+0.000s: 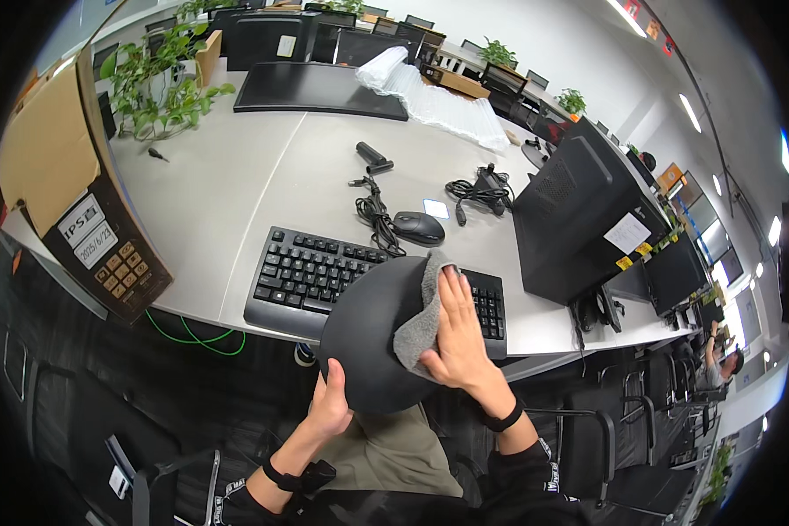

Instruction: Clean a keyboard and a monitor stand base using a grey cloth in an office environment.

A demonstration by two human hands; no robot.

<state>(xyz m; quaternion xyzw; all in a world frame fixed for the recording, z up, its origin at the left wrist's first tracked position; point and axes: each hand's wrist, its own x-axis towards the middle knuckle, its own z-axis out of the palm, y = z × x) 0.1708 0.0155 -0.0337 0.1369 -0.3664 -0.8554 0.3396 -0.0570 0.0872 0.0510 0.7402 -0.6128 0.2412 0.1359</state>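
A round black disc (375, 335), which looks like a monitor stand base, is held above my lap and the front edge of the desk. My left hand (332, 401) grips its lower left rim, thumb on top. On its right side lies a grey cloth (417, 335), pressed down under my right hand (460, 335), whose fingers are stretched out flat. Behind the disc is a black keyboard (309, 273), partly hidden by the disc and my right hand. A black mouse (419, 227) with a bundled cable (375, 214) sits just past the keyboard.
A computer tower (585, 210) stands at the right, an open cardboard box (105, 243) at the left. Farther back are a flat monitor (302, 89), bubble wrap (447, 108), a potted plant (158, 92), black stand parts (373, 158) and a power adapter with cables (483, 191). A person (717, 368) sits far right.
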